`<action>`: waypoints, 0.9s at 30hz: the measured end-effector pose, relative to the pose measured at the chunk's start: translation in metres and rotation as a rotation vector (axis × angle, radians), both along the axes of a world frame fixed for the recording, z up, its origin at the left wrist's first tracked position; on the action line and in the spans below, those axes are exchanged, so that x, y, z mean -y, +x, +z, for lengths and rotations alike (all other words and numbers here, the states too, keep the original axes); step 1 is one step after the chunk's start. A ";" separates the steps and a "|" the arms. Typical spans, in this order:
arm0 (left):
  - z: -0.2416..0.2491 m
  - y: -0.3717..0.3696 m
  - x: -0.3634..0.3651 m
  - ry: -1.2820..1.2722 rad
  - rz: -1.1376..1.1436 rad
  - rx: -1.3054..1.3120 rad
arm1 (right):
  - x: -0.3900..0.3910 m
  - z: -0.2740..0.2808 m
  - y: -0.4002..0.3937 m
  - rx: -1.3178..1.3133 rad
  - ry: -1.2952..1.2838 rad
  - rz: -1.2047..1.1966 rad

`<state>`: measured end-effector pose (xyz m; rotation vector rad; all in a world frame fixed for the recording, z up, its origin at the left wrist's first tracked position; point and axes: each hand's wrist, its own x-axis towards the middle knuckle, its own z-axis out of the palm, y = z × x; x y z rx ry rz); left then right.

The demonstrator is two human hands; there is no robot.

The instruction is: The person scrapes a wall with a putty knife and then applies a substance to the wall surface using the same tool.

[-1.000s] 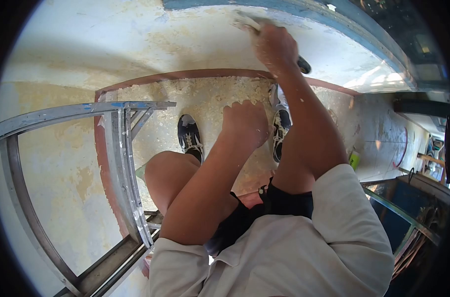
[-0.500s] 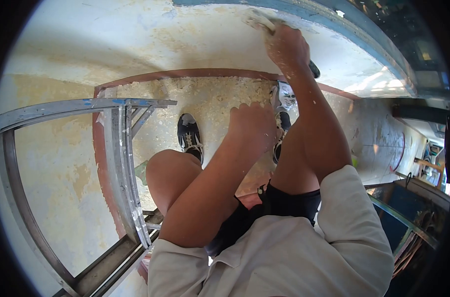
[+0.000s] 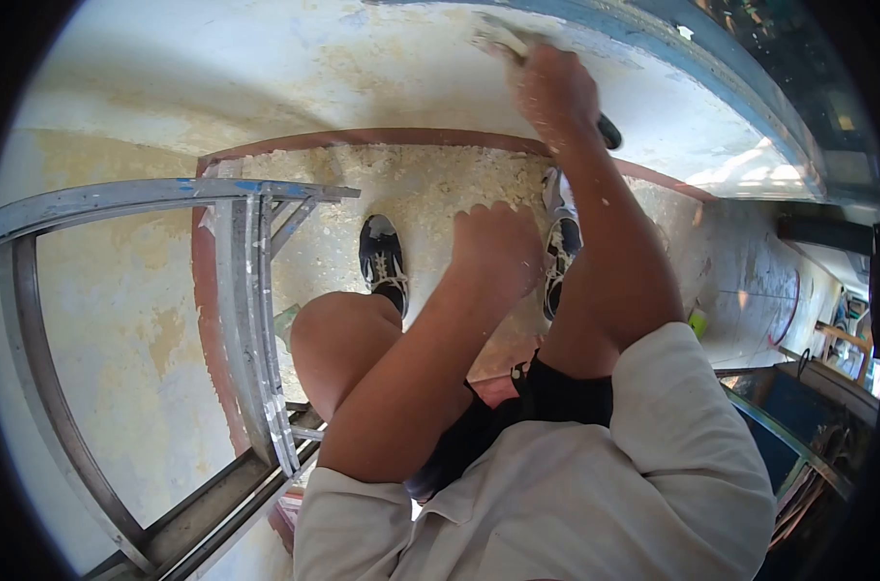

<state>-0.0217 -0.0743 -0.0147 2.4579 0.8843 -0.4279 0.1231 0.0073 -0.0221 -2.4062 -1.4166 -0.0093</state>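
Observation:
My right hand point(image 3: 558, 92) is closed around a scraper, raised against the white wall point(image 3: 382, 63). The dark end of the scraper's handle point(image 3: 609, 133) sticks out below my fist, and its blurred blade lies at the wall surface beneath a blue painted ledge point(image 3: 614, 24). In front of my body, between my knees, my left hand point(image 3: 498, 247) is curled into a fist with the back of the hand up. The fingers' inner side is hidden, so I cannot make out what it holds, if anything.
At left stands a paint-spotted metal ladder point(image 3: 251, 320) beside a peeling yellowish wall point(image 3: 121, 339). Paint flakes litter the floor point(image 3: 430, 179) around my shoes point(image 3: 382, 257). A red-brown band point(image 3: 363, 137) runs along the wall's foot. Dark furniture point(image 3: 798, 416) stands at right.
My right hand and the scraper have shifted slightly left and up along the wall. My left hand stays closed in nearly the same place. The view has tilted a little.

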 end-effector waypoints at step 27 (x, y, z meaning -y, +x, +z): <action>0.012 0.005 0.003 -0.116 -0.015 -0.055 | -0.015 -0.004 -0.019 -0.003 -0.009 0.035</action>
